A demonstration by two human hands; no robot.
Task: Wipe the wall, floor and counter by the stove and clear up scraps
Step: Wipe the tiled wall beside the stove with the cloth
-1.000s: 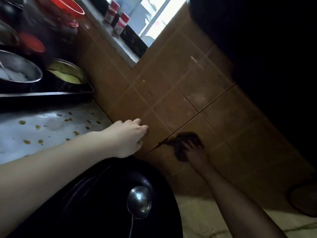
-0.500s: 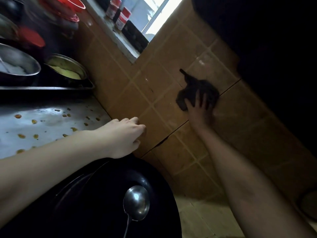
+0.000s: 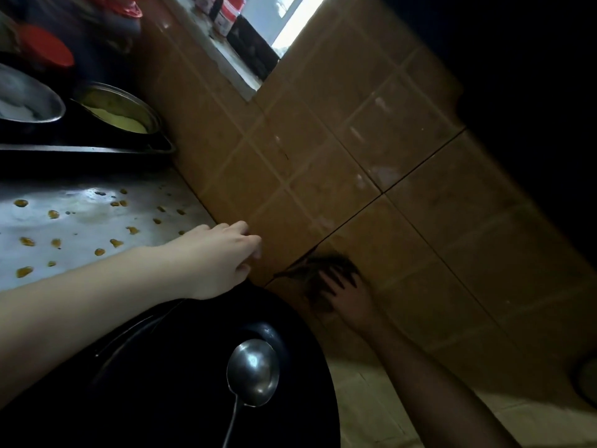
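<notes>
We are wiping the wall (image 3: 323, 140): our right hand (image 3: 347, 297), fingers spread, presses the cloth (image 3: 318, 273) low on it, while our left hand (image 3: 223, 253) rests loose and empty by the counter (image 3: 80, 221), whose spots (image 3: 116, 243) likely need wiping next.

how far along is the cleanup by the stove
Nothing looks finished. In hand: the right hand presses a dark cloth flat on the wall low down, beside the black wok; the wall shows pale smears higher up. Left: the counter carries many yellow-brown scraps, and the left hand rests at its edge holding nothing. The floor is too dim to judge.
</notes>
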